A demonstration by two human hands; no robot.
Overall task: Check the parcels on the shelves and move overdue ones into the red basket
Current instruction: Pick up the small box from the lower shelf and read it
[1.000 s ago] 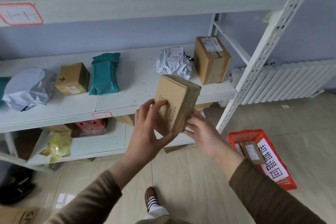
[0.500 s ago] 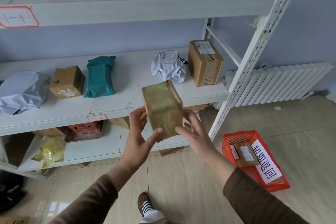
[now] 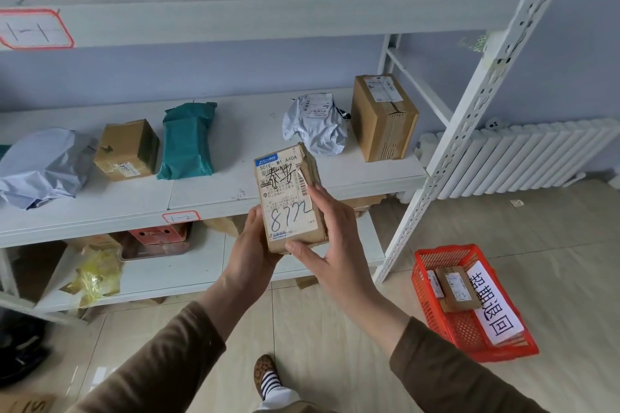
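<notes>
Both hands hold a small brown cardboard parcel (image 3: 289, 198) upright in front of the middle shelf (image 3: 208, 191), its white shipping label with handwritten numbers turned to me. My left hand (image 3: 250, 245) supports its lower left side; my right hand (image 3: 330, 238) grips its right edge and bottom corner. The red basket (image 3: 469, 332) stands on the floor at the lower right, with a white paper sign and a small brown parcel (image 3: 457, 288) inside.
On the middle shelf lie a grey bag (image 3: 43, 164), a small box (image 3: 127, 151), a green bag (image 3: 188, 141), a white bag (image 3: 315, 127) and a taller box (image 3: 384, 117). A white shelf post (image 3: 469, 104) and a radiator (image 3: 523, 157) stand to the right.
The parcel has been turned in my hands from its plain side to its labelled face. My right hand shifted to its right edge. The view moved slightly closer to the shelf.
</notes>
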